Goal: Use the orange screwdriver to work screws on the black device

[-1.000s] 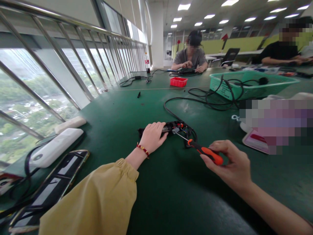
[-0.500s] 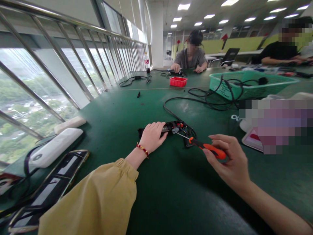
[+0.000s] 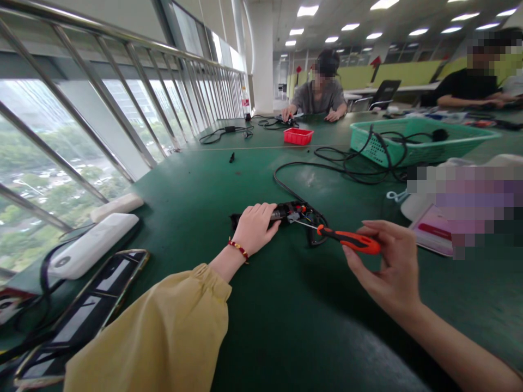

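A wide green tabletop [image 3: 229,185] carries everything here and runs far beyond both sets of fingers. Well beyond the right hand's fingers and to their right stands a green basket [image 3: 412,142] with black cable spilling over its rim; that cable [image 3: 327,163] loops across the tabletop back toward the work. Far to the left of the left hand's fingers lie a white power strip [image 3: 92,245] and, nearer the camera, a phone [image 3: 87,313]. Much farther off, past the fingers, sits a small red tray [image 3: 298,136], and behind it a person [image 3: 321,92] has both hands on the tabletop.

The left hand [image 3: 255,228], out of a yellow sleeve [image 3: 163,332] with a red bead bracelet [image 3: 239,249] at the wrist, lies palm down with its fingers folded over the left end of an opened black device [image 3: 296,213], pressing it to the tabletop. Coloured wires show in the device just right of those fingers.

The right hand [image 3: 388,264] pinches the orange handle of a screwdriver [image 3: 349,240] between thumb and fingertips, the other fingers loosely spread. The thin shaft slants left from these fingers, its tip at the exposed inside of the device.
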`<action>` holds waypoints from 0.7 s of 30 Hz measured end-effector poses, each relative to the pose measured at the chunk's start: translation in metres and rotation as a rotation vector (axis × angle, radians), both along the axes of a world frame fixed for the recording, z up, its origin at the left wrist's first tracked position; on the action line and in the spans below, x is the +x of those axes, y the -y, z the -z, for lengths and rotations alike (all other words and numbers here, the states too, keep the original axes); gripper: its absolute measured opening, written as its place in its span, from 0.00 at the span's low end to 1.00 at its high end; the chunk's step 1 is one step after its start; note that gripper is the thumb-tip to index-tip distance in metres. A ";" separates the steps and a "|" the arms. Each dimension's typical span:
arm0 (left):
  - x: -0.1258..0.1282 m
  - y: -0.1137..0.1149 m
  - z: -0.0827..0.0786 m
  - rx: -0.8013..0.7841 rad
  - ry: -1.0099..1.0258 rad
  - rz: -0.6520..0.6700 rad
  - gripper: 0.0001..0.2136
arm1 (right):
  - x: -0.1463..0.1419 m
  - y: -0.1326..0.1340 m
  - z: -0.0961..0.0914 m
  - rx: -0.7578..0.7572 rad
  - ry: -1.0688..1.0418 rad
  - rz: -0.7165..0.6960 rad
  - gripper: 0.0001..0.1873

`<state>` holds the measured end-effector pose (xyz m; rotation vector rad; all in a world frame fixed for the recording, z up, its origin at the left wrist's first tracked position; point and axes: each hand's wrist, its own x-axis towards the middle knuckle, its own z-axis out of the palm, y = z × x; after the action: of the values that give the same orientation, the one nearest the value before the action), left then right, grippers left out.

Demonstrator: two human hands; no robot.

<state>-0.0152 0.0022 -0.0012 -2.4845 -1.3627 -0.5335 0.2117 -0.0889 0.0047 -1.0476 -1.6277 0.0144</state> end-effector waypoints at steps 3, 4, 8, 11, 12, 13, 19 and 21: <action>0.000 0.000 0.000 -0.001 0.002 -0.004 0.15 | 0.000 0.002 0.000 -0.110 0.081 -0.048 0.14; 0.000 0.000 -0.001 -0.002 0.002 -0.005 0.15 | 0.000 0.002 0.000 -0.125 0.091 -0.055 0.14; 0.001 0.000 0.000 -0.003 -0.002 -0.006 0.15 | 0.000 0.001 0.001 0.013 0.014 -0.013 0.22; 0.001 0.000 0.000 -0.005 -0.002 -0.007 0.15 | 0.000 0.000 0.001 -0.029 0.007 -0.030 0.21; 0.000 0.000 0.000 -0.005 -0.001 -0.006 0.15 | 0.000 0.000 0.001 -0.079 0.029 -0.047 0.18; 0.000 0.000 0.000 -0.005 0.000 -0.006 0.15 | 0.000 0.001 0.001 -0.122 0.055 -0.058 0.15; 0.001 0.001 -0.001 -0.007 0.000 -0.008 0.15 | 0.001 0.000 0.002 0.002 0.026 0.006 0.21; 0.001 0.001 -0.001 -0.006 0.001 -0.006 0.15 | 0.001 0.000 0.001 -0.013 0.014 -0.002 0.18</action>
<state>-0.0145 0.0014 0.0000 -2.4848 -1.3736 -0.5300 0.2125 -0.0892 0.0036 -1.0577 -1.6431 0.0187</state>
